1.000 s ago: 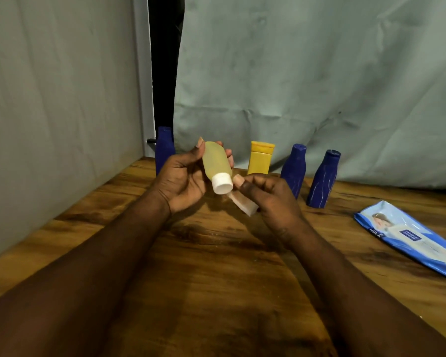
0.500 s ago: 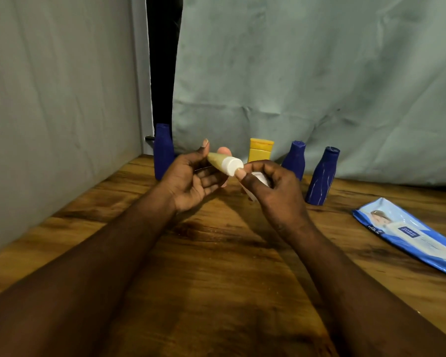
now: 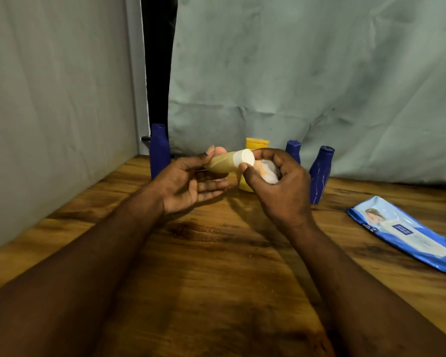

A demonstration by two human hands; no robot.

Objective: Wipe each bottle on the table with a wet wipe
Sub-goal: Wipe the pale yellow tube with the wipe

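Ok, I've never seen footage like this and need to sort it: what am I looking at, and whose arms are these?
No machine here: a person works with bare hands. The camera sits on their head, looking forward and down, so the arms are their own. The left hand holds a pale yellow bottle with a white cap, lying sideways above the wooden table. The right hand grips a bunched wet wipe beside the cap. At the back stand three blue bottles and a yellow bottle. A blue pack of wipes lies on the right.
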